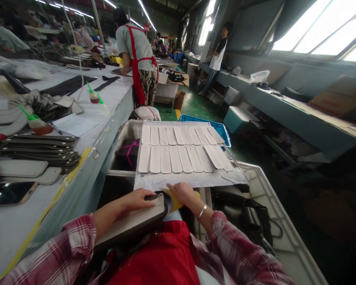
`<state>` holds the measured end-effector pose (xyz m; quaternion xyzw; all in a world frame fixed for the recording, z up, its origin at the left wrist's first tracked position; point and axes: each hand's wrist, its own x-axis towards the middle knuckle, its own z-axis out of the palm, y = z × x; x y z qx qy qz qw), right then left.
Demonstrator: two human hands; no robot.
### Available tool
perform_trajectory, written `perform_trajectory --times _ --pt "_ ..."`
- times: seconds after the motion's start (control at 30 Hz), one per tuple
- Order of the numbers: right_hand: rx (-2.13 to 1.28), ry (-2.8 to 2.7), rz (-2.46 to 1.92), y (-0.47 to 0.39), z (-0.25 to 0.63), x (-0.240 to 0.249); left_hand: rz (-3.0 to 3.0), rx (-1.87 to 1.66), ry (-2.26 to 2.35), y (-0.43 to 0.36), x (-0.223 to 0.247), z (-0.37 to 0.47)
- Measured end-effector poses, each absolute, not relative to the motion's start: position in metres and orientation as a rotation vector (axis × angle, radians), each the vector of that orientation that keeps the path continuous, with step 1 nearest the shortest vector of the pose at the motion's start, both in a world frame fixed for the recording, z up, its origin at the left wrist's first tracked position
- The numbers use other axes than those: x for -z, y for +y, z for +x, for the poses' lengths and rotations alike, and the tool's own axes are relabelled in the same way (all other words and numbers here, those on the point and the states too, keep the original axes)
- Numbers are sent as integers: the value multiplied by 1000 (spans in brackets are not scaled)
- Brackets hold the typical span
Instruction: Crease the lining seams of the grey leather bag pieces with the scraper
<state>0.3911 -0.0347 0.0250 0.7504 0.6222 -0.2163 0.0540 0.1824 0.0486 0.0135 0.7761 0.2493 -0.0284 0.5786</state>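
My left hand (141, 199) is closed on a long pale piece with a dark edge (133, 221), which lies over my lap with its rounded end toward the middle. My right hand (182, 193), a silver bracelet at its wrist, grips a yellow sheet-like thing (173, 201) close to that rounded end. Just beyond both hands is a white-covered board (178, 182) with two rows of pale rounded strips (160, 158). One strip (216, 156) at the right of the front row lies askew over its neighbours.
At left, a long table (77, 174) bears dark stacked pieces (41, 148), a phone (12, 194) and glue bottles (38, 126). A white crate (267, 178) with black bags stands right. A person in a red apron (138, 51) bends over the table ahead.
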Motion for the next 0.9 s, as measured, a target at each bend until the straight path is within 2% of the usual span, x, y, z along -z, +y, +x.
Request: perform_trajectory --times 0.2,0.37,0.53,0.9 --pt "436 2217 1917 6 390 -31 1113 -57 819 57 -16 186" --pt "415 2393 1632 30 377 -31 929 -55 600 59 -16 202" --pt "473 2412 1577 39 378 -32 828 17 472 66 2 214" --pt "641 2477 1406 43 382 -27 1349 201 694 74 25 218"
